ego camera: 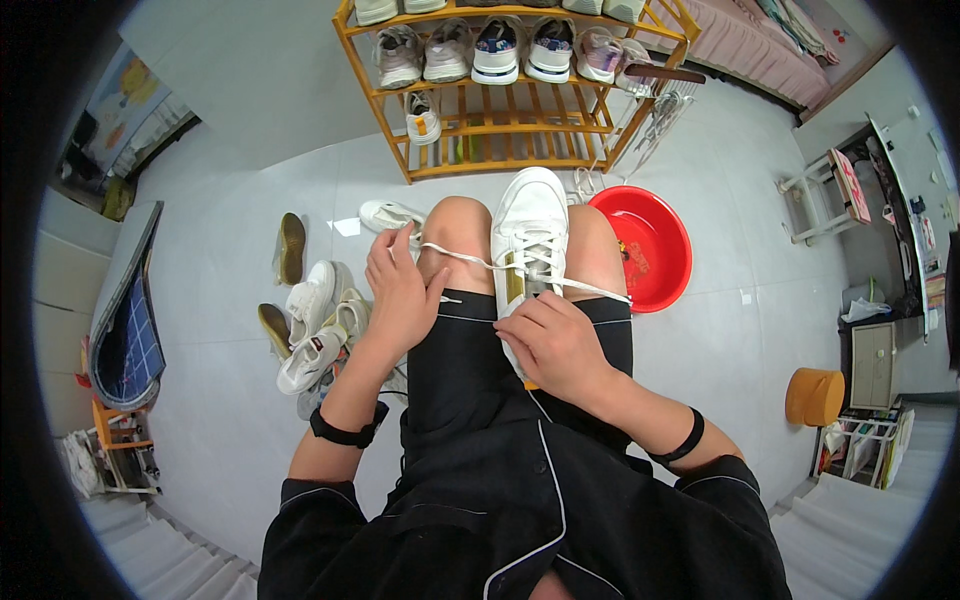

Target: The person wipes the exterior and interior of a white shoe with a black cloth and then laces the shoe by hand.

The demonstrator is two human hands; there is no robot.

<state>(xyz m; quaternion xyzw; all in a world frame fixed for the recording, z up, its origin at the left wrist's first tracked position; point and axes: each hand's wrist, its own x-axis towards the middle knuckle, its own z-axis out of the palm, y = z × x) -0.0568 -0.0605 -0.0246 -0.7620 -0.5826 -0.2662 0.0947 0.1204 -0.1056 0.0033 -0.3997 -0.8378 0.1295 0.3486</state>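
A white lace-up sneaker (pixel 531 202) rests on my lap between my knees, toe pointing away from me. Its laces (pixel 538 251) are criss-crossed, with a knot near the top. My right hand (pixel 559 341) is closed over the ankle opening and side of this shoe, hiding part of it. To the left runs one loose lace end (pixel 465 257), reaching the fingers of my left hand (pixel 401 289); its thumb is spread from the index finger, and whether the lace is pinched is hidden. The other loose end (pixel 596 288) drapes across my right thigh.
A red plastic basin (pixel 660 251) stands on the floor by my right knee. Several white shoes (pixel 311 300) and insoles (pixel 291 247) lie to the left. Ahead is a wooden shoe rack (pixel 510 163) holding more shoes. An orange stool (pixel 814 396) sits far right.
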